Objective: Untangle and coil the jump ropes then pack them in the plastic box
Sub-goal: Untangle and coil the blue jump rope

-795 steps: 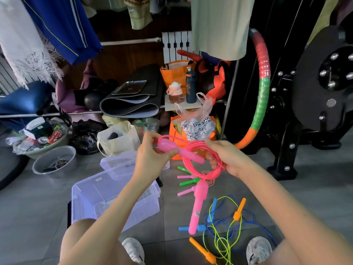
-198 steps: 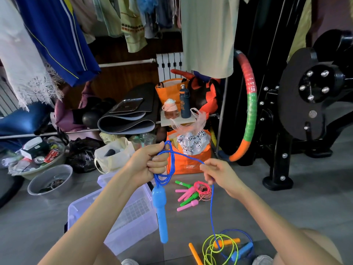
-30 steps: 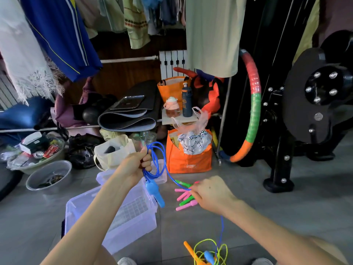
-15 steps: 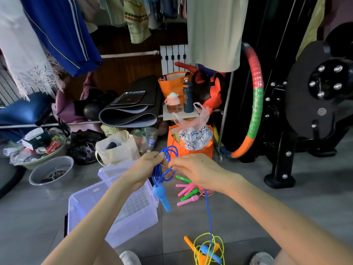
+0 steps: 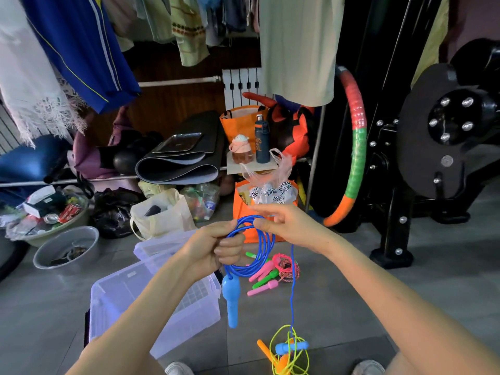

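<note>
since half a second ago the right hand [image 5: 293, 226] is lifted and brings one more turn of the blue rope [image 5: 259, 250] up to the coil.

in the head view the left hand [image 5: 216, 249] is closed as a fist around the top of the coil, and the blue handle [image 5: 231, 299] hangs under it. the right hand pinches the rope at the top of the loops, other fingers loose. a free strand goes down to the second blue handle [image 5: 290, 346], which lies in the yellow-green rope [image 5: 290, 355] on the floor. the plastic box [image 5: 130, 293] stands open, below the left arm.

the step seems to be coiling. next, the person probably must free the tail from the yellow-green rope.
</note>
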A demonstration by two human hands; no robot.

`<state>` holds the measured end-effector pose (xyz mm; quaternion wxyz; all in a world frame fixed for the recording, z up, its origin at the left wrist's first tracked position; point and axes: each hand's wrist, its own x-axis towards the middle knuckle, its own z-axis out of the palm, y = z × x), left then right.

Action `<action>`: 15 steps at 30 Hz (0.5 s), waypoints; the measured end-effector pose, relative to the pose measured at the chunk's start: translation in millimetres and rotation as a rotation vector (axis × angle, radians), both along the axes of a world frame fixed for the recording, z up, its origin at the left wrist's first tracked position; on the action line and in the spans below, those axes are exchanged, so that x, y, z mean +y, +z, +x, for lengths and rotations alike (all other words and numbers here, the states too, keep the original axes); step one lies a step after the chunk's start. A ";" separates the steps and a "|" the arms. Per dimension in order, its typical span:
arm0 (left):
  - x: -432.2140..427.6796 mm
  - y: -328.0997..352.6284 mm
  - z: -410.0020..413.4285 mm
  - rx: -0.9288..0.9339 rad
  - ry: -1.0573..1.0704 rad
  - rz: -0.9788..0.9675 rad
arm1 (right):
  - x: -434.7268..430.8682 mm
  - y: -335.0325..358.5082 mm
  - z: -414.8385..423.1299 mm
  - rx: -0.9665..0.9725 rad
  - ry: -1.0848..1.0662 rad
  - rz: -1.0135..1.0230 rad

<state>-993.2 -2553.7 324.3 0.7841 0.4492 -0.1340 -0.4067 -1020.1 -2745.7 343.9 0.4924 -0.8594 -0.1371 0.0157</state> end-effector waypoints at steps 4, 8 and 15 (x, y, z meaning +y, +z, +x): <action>0.6 6.5 0.8 -0.025 -0.088 0.011 | -0.1 -7.6 -4.2 0.083 0.056 0.126; -0.8 11.6 -4.4 -0.092 -0.052 0.177 | 0.3 -15.0 -4.7 0.096 0.005 0.189; -6.8 13.7 -7.4 -0.153 0.016 0.362 | -2.2 -23.8 -3.8 0.156 -0.043 0.258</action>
